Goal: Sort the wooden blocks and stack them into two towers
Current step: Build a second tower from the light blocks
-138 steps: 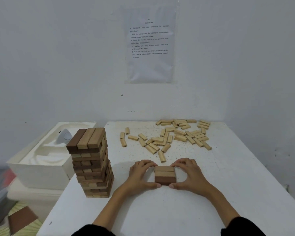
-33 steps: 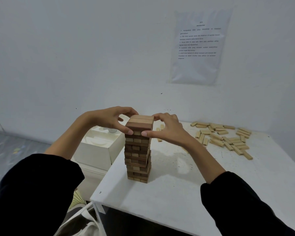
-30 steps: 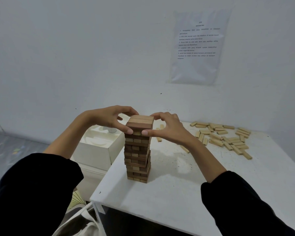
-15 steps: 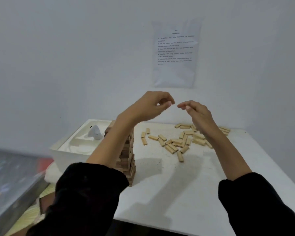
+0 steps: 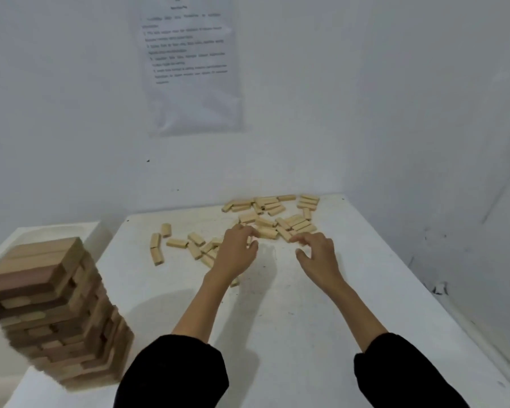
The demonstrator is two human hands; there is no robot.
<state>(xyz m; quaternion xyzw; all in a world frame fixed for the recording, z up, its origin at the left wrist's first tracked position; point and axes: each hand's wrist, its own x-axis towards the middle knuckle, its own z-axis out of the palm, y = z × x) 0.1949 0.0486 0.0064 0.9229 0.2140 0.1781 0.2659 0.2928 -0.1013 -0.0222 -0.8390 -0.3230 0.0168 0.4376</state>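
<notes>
You had both hands out over the white table (image 5: 306, 334), reaching into the scatter of loose pale blocks (image 5: 265, 222) that lay across its far middle, close to the wall. Your left hand (image 5: 236, 254) hung palm down at the near-left fringe of that scatter, its fingers (image 5: 248, 234) curled down among the blocks; motion blur and the back of the hand hid the tips, so I could not tell whether they pinched a block or only touched one. Your right hand (image 5: 318, 254) was just beside it, apart from it, with the fingers loosely bent and spread and the thumb held away from them, gripping nothing that showed; its fingertips (image 5: 295, 238) reached the near edge of the pile, and whether they touched wood was unclear. One pale block (image 5: 234, 282) peeked out from under your left wrist. A few more blocks (image 5: 156, 248) lay off to the left of the main scatter. The finished tower (image 5: 50, 313) of mixed brown and tan blocks stood at the near-left corner of the table, well apart from both hands and blurred, its layers slightly uneven. Behind it, past the table's left edge, sat a white tray (image 5: 42, 231). A printed sheet (image 5: 189, 69) hung on the wall above the blocks. Black sleeves (image 5: 174, 375) covered your arms down to the forearms.
</notes>
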